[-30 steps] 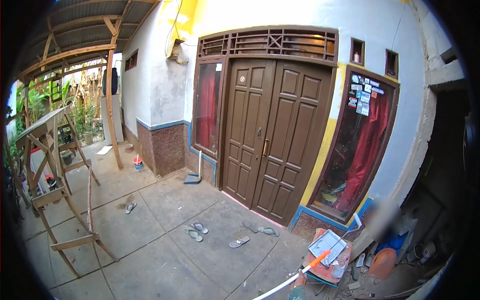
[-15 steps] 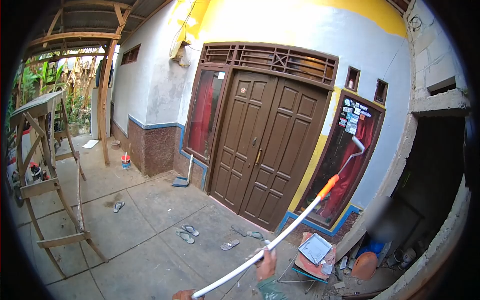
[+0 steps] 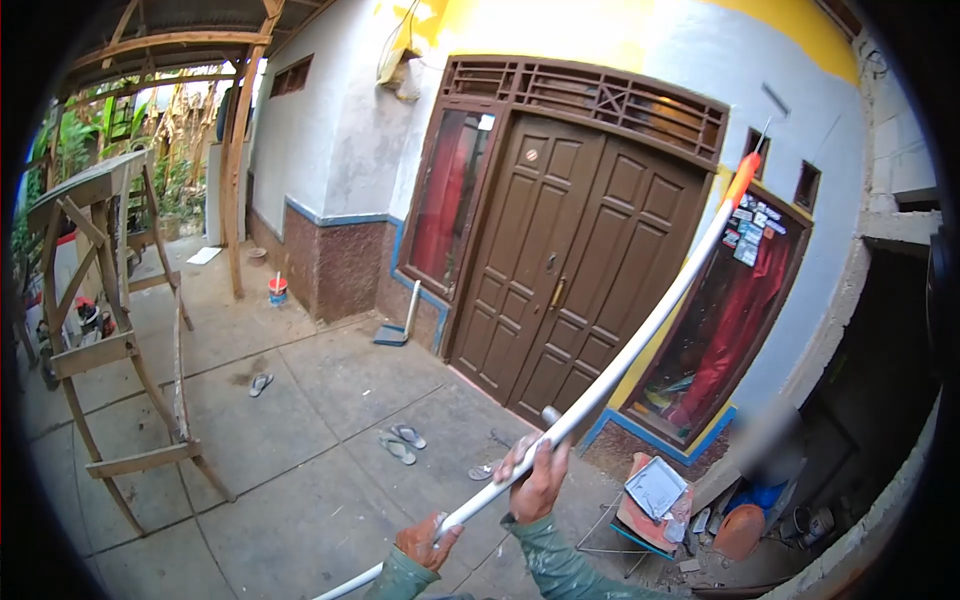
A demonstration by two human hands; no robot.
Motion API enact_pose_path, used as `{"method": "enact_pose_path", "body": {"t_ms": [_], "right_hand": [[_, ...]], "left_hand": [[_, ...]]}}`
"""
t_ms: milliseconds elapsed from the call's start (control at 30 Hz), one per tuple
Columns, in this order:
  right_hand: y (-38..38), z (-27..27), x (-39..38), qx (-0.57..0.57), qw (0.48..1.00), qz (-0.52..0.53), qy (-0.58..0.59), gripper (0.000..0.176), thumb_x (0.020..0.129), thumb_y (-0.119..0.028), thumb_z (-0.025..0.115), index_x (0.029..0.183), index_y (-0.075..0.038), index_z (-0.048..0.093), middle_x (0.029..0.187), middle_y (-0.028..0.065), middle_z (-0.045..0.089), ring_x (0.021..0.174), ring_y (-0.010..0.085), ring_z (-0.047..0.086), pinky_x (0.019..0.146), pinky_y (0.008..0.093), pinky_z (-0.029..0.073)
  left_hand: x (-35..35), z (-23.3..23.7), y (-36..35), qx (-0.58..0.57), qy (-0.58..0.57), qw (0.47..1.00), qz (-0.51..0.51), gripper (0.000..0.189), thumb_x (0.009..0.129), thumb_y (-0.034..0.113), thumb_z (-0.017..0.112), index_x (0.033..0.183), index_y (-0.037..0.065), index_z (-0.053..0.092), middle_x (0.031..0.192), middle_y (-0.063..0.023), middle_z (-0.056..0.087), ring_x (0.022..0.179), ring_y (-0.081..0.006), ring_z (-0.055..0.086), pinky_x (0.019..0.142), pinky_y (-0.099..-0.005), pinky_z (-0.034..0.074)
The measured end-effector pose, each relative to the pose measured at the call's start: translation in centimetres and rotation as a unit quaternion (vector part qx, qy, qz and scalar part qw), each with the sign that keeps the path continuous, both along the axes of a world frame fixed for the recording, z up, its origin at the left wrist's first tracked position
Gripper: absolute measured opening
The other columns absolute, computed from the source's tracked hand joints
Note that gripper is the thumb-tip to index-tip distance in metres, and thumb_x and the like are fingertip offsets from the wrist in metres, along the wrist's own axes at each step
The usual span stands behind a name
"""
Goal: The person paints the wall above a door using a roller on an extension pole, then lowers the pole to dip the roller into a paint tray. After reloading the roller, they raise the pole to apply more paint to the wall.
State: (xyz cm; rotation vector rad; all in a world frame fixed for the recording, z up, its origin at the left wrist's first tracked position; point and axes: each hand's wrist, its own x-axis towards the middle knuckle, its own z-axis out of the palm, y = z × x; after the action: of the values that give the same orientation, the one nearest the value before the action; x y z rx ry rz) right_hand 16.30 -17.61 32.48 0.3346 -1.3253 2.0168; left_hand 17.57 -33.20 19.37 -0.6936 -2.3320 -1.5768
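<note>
A long white pole (image 3: 640, 340) slants from the bottom of the view up to the right, ending in an orange handle (image 3: 741, 180) and a paint roller (image 3: 775, 99) by the wall above the right window. My left hand (image 3: 425, 541) grips the pole low down, fingers closed round it. Higher up, my right hand (image 3: 537, 478) is wrapped round the same pole. Both forearms wear green sleeves. The white wall (image 3: 700, 65) has a yellow band along its top.
Brown double doors (image 3: 570, 270) stand in the wall. A paint tray (image 3: 656, 487) rests on a small table at lower right, near a partly blurred person (image 3: 765, 495). Sandals (image 3: 397, 447) lie on the floor. A wooden frame (image 3: 95, 355) stands at left, a dustpan (image 3: 391, 335) by the doors.
The roller end has risen from in front of the right window to the wall above it. Both hands have come higher into view, still on the pole. The view has shifted a little.
</note>
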Motion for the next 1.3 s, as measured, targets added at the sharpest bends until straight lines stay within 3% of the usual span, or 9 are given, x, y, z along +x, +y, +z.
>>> {"method": "enact_pose_path", "body": {"t_ms": [200,400,500,700,833,900,1067,1200,1300], "right_hand": [[-0.5,5.9,-7.8,-0.009,0.997,0.044,0.06,0.048,0.1,-0.032,0.042,0.138,-0.007,0.028,0.07,0.0011,0.042,0.047,0.0069,0.042,0.04,0.0226,0.042],[-1.9,8.0,-14.7,0.074,0.992,0.07,0.076,0.052,0.1,-0.036,0.04,0.14,-0.005,0.028,0.08,0.0049,0.051,0.059,0.0099,0.054,0.054,0.0245,0.052],[-2.4,4.0,-16.6,0.088,0.993,0.079,0.029,0.053,0.1,-0.041,0.034,0.136,-0.002,0.033,0.095,0.0107,0.056,0.083,0.0162,0.06,0.077,0.032,0.052],[-2.2,-12.7,-16.0,0.093,0.978,-0.013,-0.185,0.053,0.1,-0.038,0.037,0.135,0.002,0.039,0.105,0.0154,0.058,0.096,0.0229,0.059,0.085,0.0337,0.048],[-3.2,-19.9,-15.3,0.255,0.918,-0.144,-0.268,0.045,0.098,-0.033,0.042,0.126,0.003,0.047,0.108,0.0231,0.058,0.104,0.0324,0.057,0.094,0.0369,0.041],[-3.1,-24.6,-17.5,0.255,0.907,-0.181,-0.283,0.044,0.097,-0.037,0.041,0.114,0.003,0.049,0.093,0.0229,0.06,0.092,0.0325,0.061,0.082,0.0383,0.045],[-0.1,-24.1,-21.9,0.202,0.928,-0.184,-0.255,0.041,0.098,-0.036,0.042,0.118,0.0,0.05,0.085,0.0149,0.059,0.081,0.0258,0.059,0.073,0.0363,0.046],[-5.4,-26.8,-20.7,0.097,0.941,-0.155,-0.284,0.039,0.098,-0.035,0.044,0.122,-0.004,0.051,0.076,0.0069,0.058,0.069,0.0192,0.057,0.064,0.0342,0.047],[-6.5,-27.3,-23.6,0.055,0.929,-0.24,-0.274,0.04,0.098,-0.037,0.043,0.122,-0.005,0.047,0.074,0.005,0.054,0.068,0.0189,0.054,0.064,0.0346,0.045]], "left_hand": [[-5.7,-9.6,-4.0,0.003,-0.008,1.0,0.024,0.028,0.087,0.033,0.064,0.082,0.005,0.061,0.06,-0.0142,0.057,0.052,-0.0358,0.057,0.048,-0.0401,0.044],[-12.9,-5.2,-2.6,0.089,-0.043,0.995,-0.018,0.034,0.093,0.035,0.055,0.082,0.004,0.063,0.059,-0.0117,0.055,0.051,-0.0276,0.058,0.049,-0.0366,0.043],[-16.3,-1.5,-0.7,0.118,-0.033,0.992,-0.005,0.037,0.094,0.036,0.051,0.079,0.003,0.061,0.058,-0.0096,0.055,0.05,-0.0212,0.056,0.05,-0.0341,0.043],[-22.9,6.4,3.5,0.201,-0.078,0.972,-0.097,0.038,0.097,0.036,0.049,0.083,0.001,0.057,0.059,-0.0028,0.051,0.051,-0.0113,0.05,0.048,-0.0273,0.039],[-26.1,10.6,7.1,0.203,-0.09,0.961,-0.165,0.035,0.099,0.032,0.048,0.083,0.002,0.053,0.058,0.0007,0.047,0.05,-0.007,0.045,0.046,-0.0242,0.036],[-27.3,12.9,9.2,0.222,-0.071,0.95,-0.208,0.037,0.099,0.036,0.046,0.085,0.002,0.052,0.057,0.0008,0.046,0.048,-0.0066,0.042,0.044,-0.0234,0.034],[-30.9,14.6,12.4,0.258,-0.087,0.913,-0.303,0.033,0.1,0.035,0.044,0.091,0.004,0.046,0.054,0.0007,0.041,0.043,-0.0069,0.038,0.04,-0.0215,0.032],[-32.8,17.3,13.8,0.245,-0.146,0.894,-0.345,0.021,0.1,0.023,0.046,0.092,0.004,0.048,0.057,0.0031,0.041,0.047,-0.0041,0.037,0.042,-0.0218,0.029],[-35.2,19.5,15.4,0.282,-0.148,0.847,-0.427,0.022,0.1,0.024,0.045,0.093,0.004,0.048,0.057,0.0038,0.04,0.046,-0.0042,0.036,0.041,-0.0214,0.029]]}}
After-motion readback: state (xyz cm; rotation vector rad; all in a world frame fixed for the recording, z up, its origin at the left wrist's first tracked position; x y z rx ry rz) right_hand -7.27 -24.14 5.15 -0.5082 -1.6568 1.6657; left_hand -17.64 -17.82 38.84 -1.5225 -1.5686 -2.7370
